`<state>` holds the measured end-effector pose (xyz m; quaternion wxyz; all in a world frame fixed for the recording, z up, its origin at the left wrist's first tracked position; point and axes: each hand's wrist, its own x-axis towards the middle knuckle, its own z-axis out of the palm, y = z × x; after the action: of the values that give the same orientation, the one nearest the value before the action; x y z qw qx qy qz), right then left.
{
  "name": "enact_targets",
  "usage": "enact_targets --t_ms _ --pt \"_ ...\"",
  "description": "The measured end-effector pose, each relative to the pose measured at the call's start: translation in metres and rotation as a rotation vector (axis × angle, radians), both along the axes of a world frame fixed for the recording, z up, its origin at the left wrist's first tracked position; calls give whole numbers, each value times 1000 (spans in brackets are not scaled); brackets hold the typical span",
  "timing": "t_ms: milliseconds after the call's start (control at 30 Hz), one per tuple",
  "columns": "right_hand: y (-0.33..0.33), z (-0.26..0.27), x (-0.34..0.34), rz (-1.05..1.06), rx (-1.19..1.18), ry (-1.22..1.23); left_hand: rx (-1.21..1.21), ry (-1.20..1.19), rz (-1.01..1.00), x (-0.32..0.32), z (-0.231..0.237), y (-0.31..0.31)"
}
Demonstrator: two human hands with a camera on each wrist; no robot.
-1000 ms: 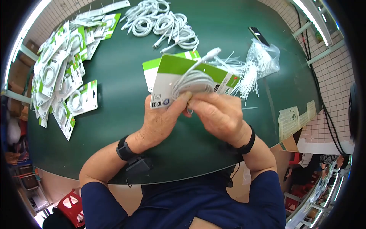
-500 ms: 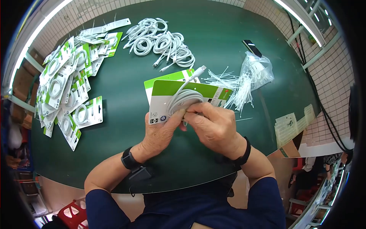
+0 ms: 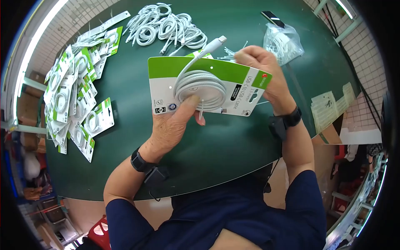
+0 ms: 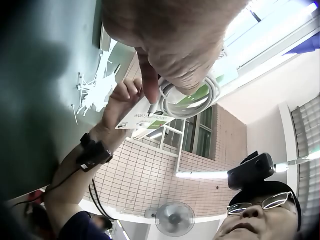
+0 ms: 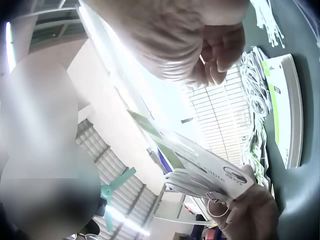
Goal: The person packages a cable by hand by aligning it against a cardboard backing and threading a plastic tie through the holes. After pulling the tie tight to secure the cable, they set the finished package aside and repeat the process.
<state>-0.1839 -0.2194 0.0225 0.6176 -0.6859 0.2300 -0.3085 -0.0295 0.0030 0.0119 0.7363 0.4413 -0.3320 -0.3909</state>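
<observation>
My left hand (image 3: pixel 171 125) grips the lower edge of a white and green blister-style card (image 3: pixel 158 89) printed "USB-C to USB-C cable", thumb on its front. A coiled white cable (image 3: pixel 202 83) lies against the card, its plug end (image 3: pixel 214 45) sticking up past the top edge. A thin white cable tie (image 3: pixel 201 109) passes round the coil's lower side; its loop (image 5: pixel 218 216) also shows in the right wrist view. Off the card's upper right corner is my right hand (image 3: pixel 266 68), fingers curled; nothing shows between its fingers (image 5: pixel 215 72) in the right wrist view.
Carded cables (image 3: pixel 62 96) are heaped at the left, loose coiled cables (image 3: pixel 166 27) at the back. A bag of cable ties (image 3: pixel 283 43) and a phone (image 3: pixel 273 18) lie back right. A stack of cards (image 5: pixel 287 110) sits behind the held card. Papers (image 3: pixel 329 108) lie at the right edge.
My right hand has left the cable tie at the card's lower edge and moved up and right. The left hand still holds the card, now turned more squarely to the head camera.
</observation>
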Motion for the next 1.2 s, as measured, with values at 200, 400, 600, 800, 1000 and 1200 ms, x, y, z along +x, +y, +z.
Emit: enact_targets --t_ms 200,400,600,800,1000,1200 --pt "43 -43 1 526 3 -232 49 -154 -170 -4 -8 10" --pt "38 -20 2 741 344 -63 73 -207 -210 -6 -11 12" --pt "39 -9 -3 722 121 100 72 -167 -210 -10 -8 13" --pt "34 -59 -14 665 194 -2 62 -125 -196 -11 -9 9" --pt "33 -65 -13 548 -367 -296 79 54 -129 -22 -2 7" --pt "40 -77 -6 381 -424 -336 193 137 -137 -12 -1 2"
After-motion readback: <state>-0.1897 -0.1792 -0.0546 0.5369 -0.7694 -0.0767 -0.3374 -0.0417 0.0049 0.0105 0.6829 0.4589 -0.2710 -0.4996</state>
